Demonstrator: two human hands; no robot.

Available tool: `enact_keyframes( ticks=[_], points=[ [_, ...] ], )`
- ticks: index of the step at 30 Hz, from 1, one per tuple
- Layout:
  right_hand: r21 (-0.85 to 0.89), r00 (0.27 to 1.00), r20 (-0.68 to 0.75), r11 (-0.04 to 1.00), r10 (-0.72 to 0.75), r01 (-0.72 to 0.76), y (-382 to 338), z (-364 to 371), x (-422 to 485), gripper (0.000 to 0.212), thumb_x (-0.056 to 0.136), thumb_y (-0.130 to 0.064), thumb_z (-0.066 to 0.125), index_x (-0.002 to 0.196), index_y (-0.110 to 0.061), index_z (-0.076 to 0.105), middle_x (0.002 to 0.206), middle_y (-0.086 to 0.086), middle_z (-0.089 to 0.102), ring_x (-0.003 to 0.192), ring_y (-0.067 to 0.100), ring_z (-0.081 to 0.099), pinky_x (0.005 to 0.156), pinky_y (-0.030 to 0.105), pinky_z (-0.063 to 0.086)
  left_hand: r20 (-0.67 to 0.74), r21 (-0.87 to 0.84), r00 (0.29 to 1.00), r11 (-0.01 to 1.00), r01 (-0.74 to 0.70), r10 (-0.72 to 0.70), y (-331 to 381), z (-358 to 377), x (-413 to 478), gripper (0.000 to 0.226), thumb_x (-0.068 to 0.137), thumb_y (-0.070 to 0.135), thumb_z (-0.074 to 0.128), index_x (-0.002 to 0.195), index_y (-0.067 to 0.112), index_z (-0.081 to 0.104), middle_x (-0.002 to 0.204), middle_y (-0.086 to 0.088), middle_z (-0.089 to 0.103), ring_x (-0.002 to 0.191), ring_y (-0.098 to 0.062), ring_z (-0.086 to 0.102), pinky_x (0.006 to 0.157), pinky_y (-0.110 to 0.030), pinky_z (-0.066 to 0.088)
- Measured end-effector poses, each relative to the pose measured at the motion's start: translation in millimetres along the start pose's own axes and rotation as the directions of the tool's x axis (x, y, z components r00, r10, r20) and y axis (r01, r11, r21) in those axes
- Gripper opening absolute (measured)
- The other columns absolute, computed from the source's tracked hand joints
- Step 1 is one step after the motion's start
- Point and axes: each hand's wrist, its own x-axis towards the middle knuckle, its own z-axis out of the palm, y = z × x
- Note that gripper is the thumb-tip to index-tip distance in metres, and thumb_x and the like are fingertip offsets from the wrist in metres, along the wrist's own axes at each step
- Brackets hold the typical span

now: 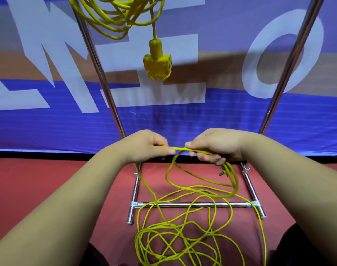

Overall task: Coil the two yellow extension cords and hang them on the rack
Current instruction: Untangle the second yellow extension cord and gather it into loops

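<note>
Pinching the loose cord (180,148) between thumb and forefinger, the left hand (148,144) sits at centre frame. Above it, at the upper left, the hung cord (154,27) is already looped over the rack (175,204), its socket end (158,62) dangling free.

Just right of centre, the right hand (215,146) has its fingers curled round a small gathered bundle of loops. The two hands are close together, joined by a short taut run of cord. What looks like the plug (222,172) hangs just below the right hand.

Most of the loose cord lies in a sprawl on the red floor (48,189) at lower centre, some strands draped across the rack's base bar.

The cord looks thin, light and limp. It sags into soft curves, so it should bend easily but also kink and snag on itself, and perhaps on the base bar.

A sound hold, I judge, is the one shown: the right hand keeps the bundle at its top, while the left slides along the free strand and feeds it in without tugging the tangle.
</note>
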Motion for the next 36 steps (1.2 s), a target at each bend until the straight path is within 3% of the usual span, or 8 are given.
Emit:
enact_keyframes(
  ticks=[4, 8, 11, 16, 20, 26, 30, 36],
  points=[
    [0.034, 0.998, -0.062, 0.999, 0.004, -0.002, -4, 1, 5, 0.034, 0.104, -0.050, 0.060, 0.094, -0.017, 0.060, 0.060, -0.003, 0.032, 0.051, 0.014, 0.020, 0.047, 0.026, 0.018, -0.148, 0.037, 0.989, 0.999, 0.016, -0.011, -2, 4, 6, 0.040, 0.088, 0.063, 0.072, 0.082, 0.024, 0.067, 0.063, 0.010, 0.052, 0.058, -0.006, 0.044, 0.061, -0.030, 0.039],
    [0.139, 0.985, -0.166, 0.988, -0.043, 0.067, -15, -2, 3, 0.036, 0.098, -0.051, 0.068, 0.085, -0.019, 0.060, 0.059, -0.004, 0.030, 0.051, 0.015, 0.019, 0.050, 0.029, 0.014, 0.035, -0.334, 0.998, 0.941, 0.053, -0.044, -25, 4, 3, 0.030, 0.090, 0.045, 0.079, 0.087, 0.020, 0.064, 0.068, 0.001, 0.058, 0.065, -0.015, 0.052, 0.065, -0.036, 0.040],
    [0.210, 0.982, -0.177, 0.972, -0.067, 0.104, -17, -1, 2, 0.035, 0.098, -0.048, 0.068, 0.082, -0.020, 0.055, 0.060, -0.004, 0.024, 0.050, 0.015, 0.014, 0.050, 0.028, 0.011, -0.042, -0.434, 0.996, 0.899, 0.051, -0.076, -42, 7, 8, 0.024, 0.088, 0.034, 0.082, 0.091, 0.019, 0.063, 0.069, -0.001, 0.059, 0.069, -0.021, 0.059, 0.072, -0.042, 0.043],
    [0.299, 0.983, -0.167, 0.946, -0.081, 0.128, -18, 7, 4, 0.035, 0.100, -0.044, 0.065, 0.078, -0.021, 0.050, 0.058, -0.005, 0.020, 0.048, 0.013, 0.009, 0.045, 0.024, 0.009, -0.249, -0.245, 0.959, 0.967, 0.069, -0.132, -52, 15, 22, 0.017, 0.096, 0.028, 0.074, 0.094, 0.024, 0.057, 0.069, 0.011, 0.059, 0.066, -0.012, 0.056, 0.069, -0.037, 0.048],
    [0.414, 0.982, -0.139, 0.893, -0.130, 0.177, -24, 14, 1, 0.032, 0.100, -0.037, 0.059, 0.074, -0.023, 0.048, 0.055, -0.007, 0.019, 0.047, 0.013, 0.007, 0.046, 0.026, 0.006, -0.501, -0.027, 0.833, 0.966, 0.255, -0.234, -80, 11, 22, 0.014, 0.102, 0.027, 0.060, 0.091, 0.028, 0.050, 0.078, -0.001, 0.067, 0.072, -0.026, 0.063, 0.062, -0.036, 0.051],
    [0.656, 0.955, -0.250, 0.697, -0.161, 0.289, -22, -7, -7, 0.033, 0.101, -0.035, 0.054, 0.071, -0.023, 0.048, 0.053, -0.010, 0.017, 0.041, 0.010, 0.008, 0.041, 0.022, 0.007, -0.247, -0.167, 0.827, 0.863, 0.476, -0.504, -129, 12, 10, 0.031, 0.093, 0.045, 0.076, 0.080, 0.017, 0.069, 0.073, 0.000, 0.070, 0.070, -0.025, 0.061, 0.069, -0.033, 0.048],
    [0.719, 0.912, -0.399, 0.585, -0.095, 0.375, -16, -24, -6, 0.033, 0.102, -0.037, 0.054, 0.073, -0.024, 0.049, 0.051, -0.010, 0.019, 0.038, 0.009, 0.012, 0.040, 0.022, 0.007, -0.143, -0.565, 0.868, 0.760, 0.323, -0.475, -105, 20, 7, 0.030, 0.105, 0.043, 0.059, 0.095, 0.015, 0.064, 0.081, -0.012, 0.074, 0.075, -0.024, 0.065, 0.074, -0.035, 0.046],
    [0.718, 0.883, -0.469, 0.583, 0.001, 0.380, -7, -37, 1, 0.035, 0.106, -0.042, 0.051, 0.075, -0.025, 0.050, 0.050, -0.009, 0.022, 0.038, 0.010, 0.014, 0.037, 0.022, 0.011, -0.516, -0.628, 0.777, 0.776, -0.058, -0.360, -30, -26, 17, 0.038, 0.107, 0.053, 0.041, 0.085, 0.021, 0.040, 0.059, 0.005, 0.033, 0.048, -0.015, 0.031, 0.051, -0.030, 0.035]
  ],
)
